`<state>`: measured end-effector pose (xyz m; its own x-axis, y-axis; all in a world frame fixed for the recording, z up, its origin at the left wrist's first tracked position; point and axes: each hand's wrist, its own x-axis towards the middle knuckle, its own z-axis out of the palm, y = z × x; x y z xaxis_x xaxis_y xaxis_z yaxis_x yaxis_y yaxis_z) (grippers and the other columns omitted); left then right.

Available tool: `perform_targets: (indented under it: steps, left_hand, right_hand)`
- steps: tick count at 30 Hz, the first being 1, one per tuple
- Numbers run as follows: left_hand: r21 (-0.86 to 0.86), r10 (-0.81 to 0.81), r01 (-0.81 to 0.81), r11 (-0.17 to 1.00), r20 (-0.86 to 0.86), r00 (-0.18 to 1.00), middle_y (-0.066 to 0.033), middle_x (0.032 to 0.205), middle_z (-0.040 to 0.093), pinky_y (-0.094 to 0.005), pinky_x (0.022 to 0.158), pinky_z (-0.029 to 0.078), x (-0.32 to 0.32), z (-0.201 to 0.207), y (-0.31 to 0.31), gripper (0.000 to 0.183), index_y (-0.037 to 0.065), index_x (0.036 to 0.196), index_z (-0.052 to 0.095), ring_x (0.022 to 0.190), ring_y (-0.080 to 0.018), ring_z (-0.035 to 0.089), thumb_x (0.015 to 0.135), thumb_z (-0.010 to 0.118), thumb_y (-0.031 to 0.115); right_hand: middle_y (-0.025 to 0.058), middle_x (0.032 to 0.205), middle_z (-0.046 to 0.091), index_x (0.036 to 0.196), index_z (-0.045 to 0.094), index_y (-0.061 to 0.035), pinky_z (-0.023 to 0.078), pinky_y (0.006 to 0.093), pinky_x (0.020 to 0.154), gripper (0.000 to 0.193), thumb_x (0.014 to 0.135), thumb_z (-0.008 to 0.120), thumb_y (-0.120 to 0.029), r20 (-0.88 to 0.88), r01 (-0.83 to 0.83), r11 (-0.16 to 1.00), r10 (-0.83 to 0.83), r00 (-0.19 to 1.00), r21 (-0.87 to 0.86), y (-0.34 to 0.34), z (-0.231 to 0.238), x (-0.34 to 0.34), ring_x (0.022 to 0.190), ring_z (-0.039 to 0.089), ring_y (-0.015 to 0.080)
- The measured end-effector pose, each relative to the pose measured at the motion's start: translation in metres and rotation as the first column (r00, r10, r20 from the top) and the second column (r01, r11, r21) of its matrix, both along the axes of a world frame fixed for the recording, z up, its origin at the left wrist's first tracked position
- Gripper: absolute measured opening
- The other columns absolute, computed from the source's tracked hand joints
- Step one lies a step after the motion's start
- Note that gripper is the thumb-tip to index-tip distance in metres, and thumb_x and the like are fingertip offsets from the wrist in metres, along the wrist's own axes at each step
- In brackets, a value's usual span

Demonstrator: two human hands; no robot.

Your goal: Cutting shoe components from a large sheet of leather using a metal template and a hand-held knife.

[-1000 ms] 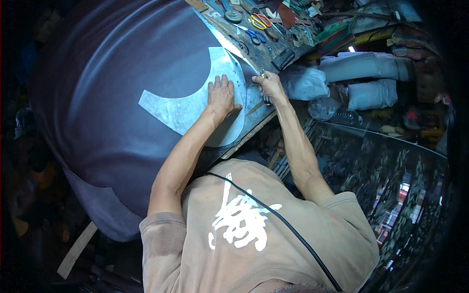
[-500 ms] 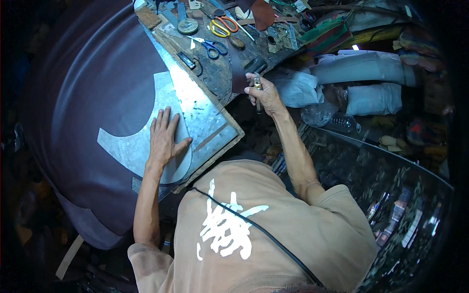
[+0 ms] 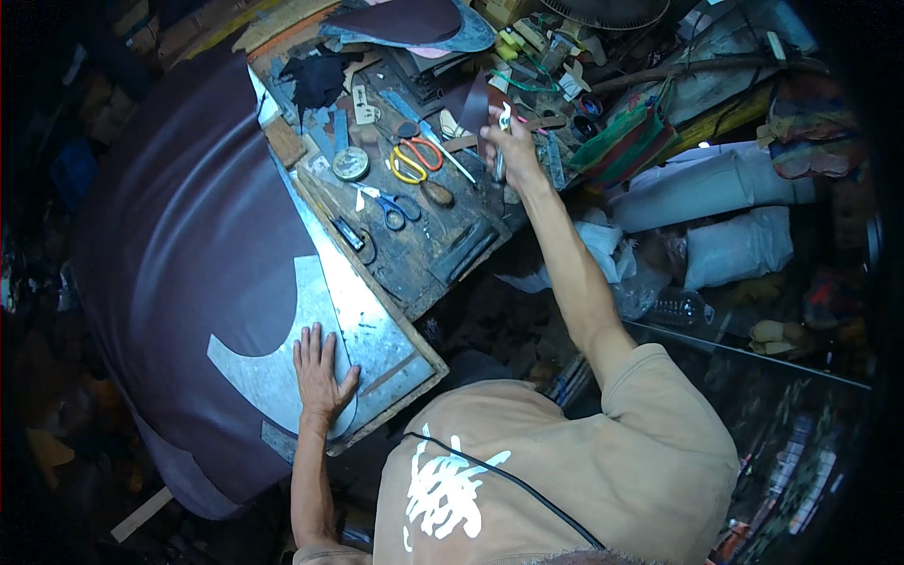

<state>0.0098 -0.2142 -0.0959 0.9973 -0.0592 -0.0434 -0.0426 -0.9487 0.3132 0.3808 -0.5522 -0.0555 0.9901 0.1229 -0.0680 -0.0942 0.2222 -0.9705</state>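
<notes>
My left hand (image 3: 323,381) lies flat with fingers spread on a pale grey curved template (image 3: 247,359). The template rests on a wide sheet of dark maroon leather (image 3: 188,254) and partly over the bench's shiny metal plate (image 3: 384,341). Over the far part of the bench, my right hand (image 3: 511,153) is closed round a slim hand tool (image 3: 500,168), whose exact kind I cannot make out. In the same hand, or touching it, is a dark brown leather offcut (image 3: 476,105).
On the wooden bench lie blue-handled scissors (image 3: 397,209), scissors with yellow and orange handles (image 3: 414,160), a round tin (image 3: 350,164) and a dark block (image 3: 463,252). Plastic-wrapped rolls (image 3: 706,202) are stacked at the right, beside a glass-topped case (image 3: 753,377).
My right hand has moved away over the far bench with the tool and the leather offcut. The view has shifted, showing more of the bench's far side. My left hand stays on the template.
</notes>
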Motion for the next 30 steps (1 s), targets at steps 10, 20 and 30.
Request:
perform_targets:
  steps: [10,20,30]
  left_hand:
    - [0.002,-0.029,0.029,1.000,0.000,1.000,-0.0258,0.149,0.030,-0.0552,0.113,0.015,-0.007,-0.004,-0.012,0.070,0.001,0.133,0.046,0.140,-0.0436,0.024,0.080,0.062,0.044]
    - [-0.063,-0.011,0.014,0.998,0.056,0.998,-0.0233,0.149,0.031,-0.0531,0.114,0.017,0.002,-0.011,-0.002,0.069,0.003,0.133,0.048,0.140,-0.0404,0.025,0.082,0.062,0.046]
    - [-0.173,0.351,-0.323,0.931,0.170,0.921,-0.0294,0.141,0.038,-0.0540,0.110,0.023,-0.002,-0.030,0.023,0.072,-0.002,0.134,0.045,0.136,-0.0436,0.030,0.084,0.064,0.045]
  right_hand:
    - [0.0050,0.076,0.064,0.117,0.053,-0.0025,0.042,0.0230,0.035,0.036,0.085,0.066,-0.012,-0.327,-0.077,0.983,0.128,0.936,0.166,0.019,-0.019,-0.090,0.041,0.049,0.0074]
    - [0.0115,0.105,0.066,0.128,0.045,0.0005,0.047,0.0234,0.043,0.048,0.089,0.065,-0.021,-0.577,-0.392,0.831,0.556,0.598,0.395,0.077,-0.026,-0.303,0.050,0.054,0.0083]
    - [0.0111,0.105,0.063,0.137,0.035,0.0014,0.047,0.0271,0.045,0.064,0.086,0.068,-0.019,-0.637,-0.316,0.876,0.481,0.602,0.364,0.156,-0.020,-0.349,0.052,0.054,0.0104]
